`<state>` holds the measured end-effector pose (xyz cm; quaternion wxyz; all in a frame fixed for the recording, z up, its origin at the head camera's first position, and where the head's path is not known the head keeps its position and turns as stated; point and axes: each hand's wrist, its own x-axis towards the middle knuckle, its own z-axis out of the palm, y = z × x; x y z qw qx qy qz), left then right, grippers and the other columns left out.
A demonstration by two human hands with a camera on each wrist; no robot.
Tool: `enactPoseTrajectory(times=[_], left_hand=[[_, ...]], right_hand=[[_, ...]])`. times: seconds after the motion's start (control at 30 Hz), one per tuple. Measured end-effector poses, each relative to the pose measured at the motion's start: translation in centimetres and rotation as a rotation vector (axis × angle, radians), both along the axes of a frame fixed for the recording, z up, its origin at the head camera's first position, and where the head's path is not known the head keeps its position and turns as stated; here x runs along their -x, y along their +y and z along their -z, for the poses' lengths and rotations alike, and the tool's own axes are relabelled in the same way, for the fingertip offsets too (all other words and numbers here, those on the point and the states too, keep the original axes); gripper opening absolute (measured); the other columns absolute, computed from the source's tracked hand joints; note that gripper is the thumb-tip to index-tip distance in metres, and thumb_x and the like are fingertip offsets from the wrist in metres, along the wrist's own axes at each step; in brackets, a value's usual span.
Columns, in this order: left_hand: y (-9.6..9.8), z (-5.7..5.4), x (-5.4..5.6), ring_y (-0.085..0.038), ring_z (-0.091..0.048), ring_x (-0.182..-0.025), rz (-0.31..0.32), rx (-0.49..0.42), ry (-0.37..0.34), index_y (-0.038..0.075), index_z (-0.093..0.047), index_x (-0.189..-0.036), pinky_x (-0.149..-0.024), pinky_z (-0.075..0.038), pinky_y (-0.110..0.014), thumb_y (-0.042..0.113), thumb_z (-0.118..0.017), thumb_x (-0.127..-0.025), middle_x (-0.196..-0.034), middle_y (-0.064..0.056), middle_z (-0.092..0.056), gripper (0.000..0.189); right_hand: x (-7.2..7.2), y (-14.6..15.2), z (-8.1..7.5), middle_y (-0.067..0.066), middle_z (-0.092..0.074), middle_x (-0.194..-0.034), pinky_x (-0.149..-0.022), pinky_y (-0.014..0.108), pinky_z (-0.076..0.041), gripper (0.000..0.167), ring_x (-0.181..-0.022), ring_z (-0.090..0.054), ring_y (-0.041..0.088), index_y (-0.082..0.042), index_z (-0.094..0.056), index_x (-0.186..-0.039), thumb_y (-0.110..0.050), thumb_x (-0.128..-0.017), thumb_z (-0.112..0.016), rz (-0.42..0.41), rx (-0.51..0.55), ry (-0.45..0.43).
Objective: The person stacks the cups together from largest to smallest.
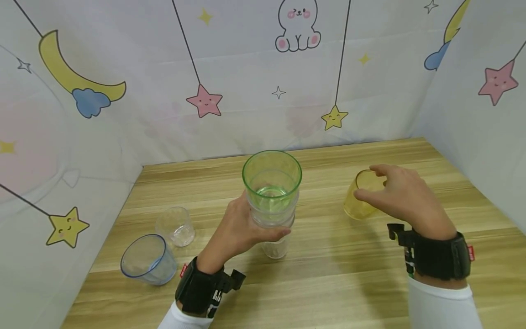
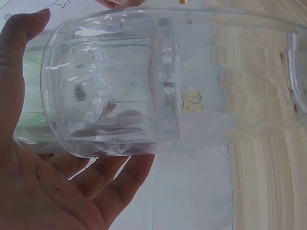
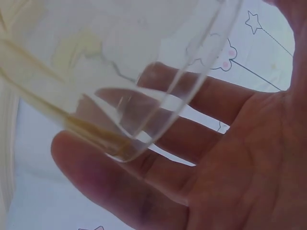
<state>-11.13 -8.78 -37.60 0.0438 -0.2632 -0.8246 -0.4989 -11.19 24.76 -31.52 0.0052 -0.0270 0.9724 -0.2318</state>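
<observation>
Left hand (image 1: 246, 224) is wrapped round a stack of clear, round, see-through cups (image 2: 201, 72); a green-tinted, transparent cup (image 1: 273, 180) is nested on top. By the right hand (image 1: 404, 194), an amber, transparent, round cup (image 1: 356, 204) is gripped near its rim, right side of table (image 1: 320, 283). Likely light, stiff, slick; glass or plastic can't be told. Stack is best held low on the outer wall.

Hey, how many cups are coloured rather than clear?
3: a green cup topping the stack in the left hand, a blue cup at the left of the table, and a yellow cup in the right hand.
</observation>
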Motion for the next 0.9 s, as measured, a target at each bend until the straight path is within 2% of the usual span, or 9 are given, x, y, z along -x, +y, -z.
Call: enactPoseTrajectory(times=[0.17,0.47,0.9], left_hand=[[0.1,0.0,0.0,-0.013,-0.063,-0.109,-0.011,0.008,0.006,0.027,-0.049,-0.137,-0.089,-0.053,-0.042,0.034,-0.096,-0.066,-0.122,0.008,-0.064,0.086],[0.1,-0.1,0.0,-0.014,-0.063,-0.109,-0.006,0.006,0.007,0.026,-0.048,-0.138,-0.089,-0.052,-0.043,0.034,-0.096,-0.067,-0.123,0.007,-0.064,0.085],[0.0,0.0,0.0,-0.012,-0.062,-0.109,-0.013,0.006,-0.001,0.028,-0.049,-0.137,-0.089,-0.052,-0.042,0.034,-0.096,-0.067,-0.122,0.010,-0.063,0.084]], right_hand=[[-0.2,-0.2,-0.2,0.029,-0.055,-0.136,-0.084,0.058,-0.049,0.080,-0.117,-0.056,0.043,0.001,-0.048,-0.147,-0.051,-0.089,-0.067,0.007,0.001,0.027],[-0.4,-0.6,-0.5,0.030,-0.058,-0.132,-0.085,0.060,-0.048,0.076,-0.115,-0.059,0.044,0.000,-0.051,-0.145,-0.050,-0.090,-0.065,0.014,0.002,0.105],[-1.1,-1.4,-0.9,0.026,-0.065,-0.123,-0.077,0.059,-0.048,0.068,-0.104,-0.063,0.041,-0.005,-0.061,-0.138,-0.052,-0.090,-0.067,0.053,0.035,0.299]])
